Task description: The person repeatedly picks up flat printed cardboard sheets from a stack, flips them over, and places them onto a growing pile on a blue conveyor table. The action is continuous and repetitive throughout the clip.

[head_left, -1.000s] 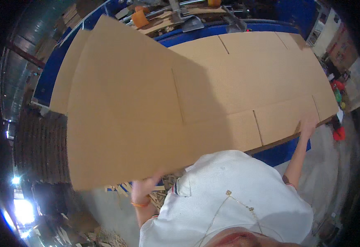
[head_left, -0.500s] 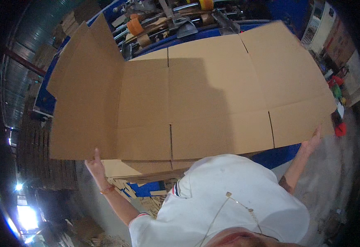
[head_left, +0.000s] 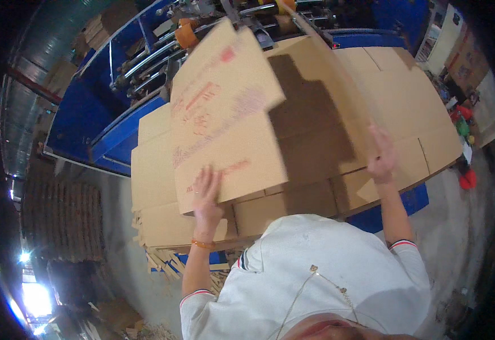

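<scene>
A flat cardboard box blank (head_left: pixel 230 130) is folding upward between my hands, above more cardboard. Its left panel leans inward, showing red print and purple smudges on its outer face. My left hand (head_left: pixel 207 195) presses against the lower part of that panel, fingers stretched out and apart. On the right, another panel (head_left: pixel 344 85) stands nearly edge-on and is smeared by motion. At its lower edge is my right hand (head_left: pixel 383 156), its fingers curled on the board. Other cardboard sheets (head_left: pixel 406 113) lie flat underneath, with slots cut along their edges.
Beyond the cardboard stands a blue machine (head_left: pixel 106 133) with metal rods and orange rollers (head_left: pixel 186 34). Cardboard strips (head_left: pixel 165 263) stick out below the sheets at the near left. A tall stack of cardboard (head_left: pixel 63 221) stands on the left. Red and green items (head_left: pixel 464 127) are at the right.
Both hands have moved inward from the blank's outer ends. Its side panels have swung up, so the left one's printed face shows, and the sheets beneath have come into view.
</scene>
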Demonstrator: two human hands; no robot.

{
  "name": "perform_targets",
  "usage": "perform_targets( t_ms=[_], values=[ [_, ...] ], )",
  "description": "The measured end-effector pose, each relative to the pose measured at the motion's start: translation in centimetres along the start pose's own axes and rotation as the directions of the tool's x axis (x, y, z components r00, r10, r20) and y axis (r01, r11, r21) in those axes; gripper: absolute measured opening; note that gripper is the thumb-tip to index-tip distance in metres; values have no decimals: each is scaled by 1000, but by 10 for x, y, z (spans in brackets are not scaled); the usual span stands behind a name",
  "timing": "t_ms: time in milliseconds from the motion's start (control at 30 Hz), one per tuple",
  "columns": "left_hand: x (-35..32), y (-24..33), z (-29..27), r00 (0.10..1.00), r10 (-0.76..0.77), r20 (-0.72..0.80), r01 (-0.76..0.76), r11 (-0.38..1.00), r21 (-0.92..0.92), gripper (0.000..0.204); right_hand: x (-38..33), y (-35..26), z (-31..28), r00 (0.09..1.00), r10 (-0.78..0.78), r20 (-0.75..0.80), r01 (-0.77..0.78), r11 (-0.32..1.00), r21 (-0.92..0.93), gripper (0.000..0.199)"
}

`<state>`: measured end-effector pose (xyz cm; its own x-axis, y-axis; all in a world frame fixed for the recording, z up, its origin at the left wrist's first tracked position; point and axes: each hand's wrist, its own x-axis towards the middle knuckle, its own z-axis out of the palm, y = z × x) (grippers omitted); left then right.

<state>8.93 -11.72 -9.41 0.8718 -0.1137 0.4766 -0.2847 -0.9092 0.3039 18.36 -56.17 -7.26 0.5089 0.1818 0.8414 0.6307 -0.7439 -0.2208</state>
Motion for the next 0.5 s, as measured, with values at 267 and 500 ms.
perform_targets(
  t_ms=[267,500],
  values=[
    [6,5,23,927,63,371,-148,968,205,78,-26,-27,49,785,-232,574,255,966,42,52],
    [40,-1,-10,846,60,529,-76,997,9,67,1,11,37,641,-31,767,-202,957,207,46]
  ],
)
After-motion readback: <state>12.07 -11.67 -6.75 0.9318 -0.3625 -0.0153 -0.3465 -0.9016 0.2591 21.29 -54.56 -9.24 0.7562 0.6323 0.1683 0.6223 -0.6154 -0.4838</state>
